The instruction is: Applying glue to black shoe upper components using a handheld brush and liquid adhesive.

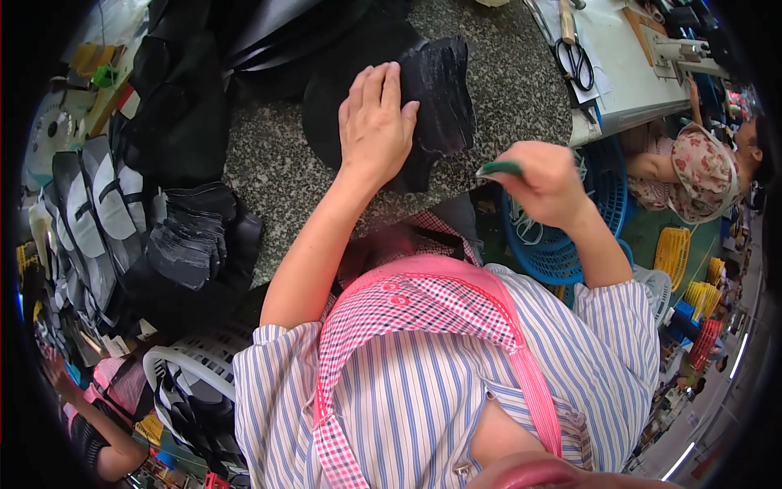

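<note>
My left hand (376, 130) lies flat, fingers stretched out, on a stack of black leather-like pieces (326, 114). Right beside its fingertips, the stack's fanned edges (442, 98) look scuffed and greyish. Over the front right edge of the speckled stone slab (513, 90), my right hand (542, 183) is closed around a small green tool (500, 168). A short, pale tip shows at the tool's end, too small to name. This hand is slightly blurred and apart from the stack.
More layered black pieces (189, 236) and grey-and-black cut parts (106, 204) lie to the left. A blue plastic basket (607, 187) stands below the slab at right. Black-handled scissors (577, 65) rest on a white table (627, 69). Co-workers sit at the far right and lower left.
</note>
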Action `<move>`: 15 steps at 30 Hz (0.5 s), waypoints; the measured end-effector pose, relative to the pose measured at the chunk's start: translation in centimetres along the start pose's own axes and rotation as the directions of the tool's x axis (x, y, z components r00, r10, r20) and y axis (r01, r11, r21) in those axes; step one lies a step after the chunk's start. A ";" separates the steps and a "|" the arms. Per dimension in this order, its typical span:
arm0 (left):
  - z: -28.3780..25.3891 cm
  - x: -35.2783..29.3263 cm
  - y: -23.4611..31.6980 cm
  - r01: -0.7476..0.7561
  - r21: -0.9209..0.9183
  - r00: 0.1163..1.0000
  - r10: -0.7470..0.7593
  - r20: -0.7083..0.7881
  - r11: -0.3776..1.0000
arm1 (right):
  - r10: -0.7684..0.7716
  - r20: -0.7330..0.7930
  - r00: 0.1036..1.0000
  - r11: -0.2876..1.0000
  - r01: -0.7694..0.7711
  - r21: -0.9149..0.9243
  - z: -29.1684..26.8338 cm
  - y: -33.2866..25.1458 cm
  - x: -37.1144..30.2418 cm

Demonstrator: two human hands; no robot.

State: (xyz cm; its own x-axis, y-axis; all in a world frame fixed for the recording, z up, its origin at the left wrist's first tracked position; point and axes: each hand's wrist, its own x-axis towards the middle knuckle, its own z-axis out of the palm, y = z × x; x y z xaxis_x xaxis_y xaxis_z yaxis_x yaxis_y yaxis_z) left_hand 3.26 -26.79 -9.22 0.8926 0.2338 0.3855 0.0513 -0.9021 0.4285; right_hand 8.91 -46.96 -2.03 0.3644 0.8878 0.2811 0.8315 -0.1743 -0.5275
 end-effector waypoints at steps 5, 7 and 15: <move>-0.4 0.7 -0.4 0.078 -0.025 0.995 -0.077 0.061 0.997 | 0.363 -0.056 0.930 0.834 -0.297 0.464 -2.7 -1.1 1.0; -0.3 1.6 0.2 0.092 -0.058 0.993 -0.088 0.079 0.994 | 0.401 -0.203 0.893 0.807 -0.239 0.540 -1.4 0.6 2.0; 0.9 2.1 1.6 0.254 -0.188 0.967 -0.251 0.040 0.949 | 0.189 -0.232 0.954 0.981 -0.191 0.014 1.1 1.1 0.4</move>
State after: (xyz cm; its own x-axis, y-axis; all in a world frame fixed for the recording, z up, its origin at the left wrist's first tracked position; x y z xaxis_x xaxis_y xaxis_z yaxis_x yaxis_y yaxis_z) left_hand 5.59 -28.04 -8.49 0.8683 0.4381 0.2328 0.1909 -0.7281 0.6583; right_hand 9.49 -46.28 -3.39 0.6025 0.7151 0.3545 0.7405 -0.3351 -0.5826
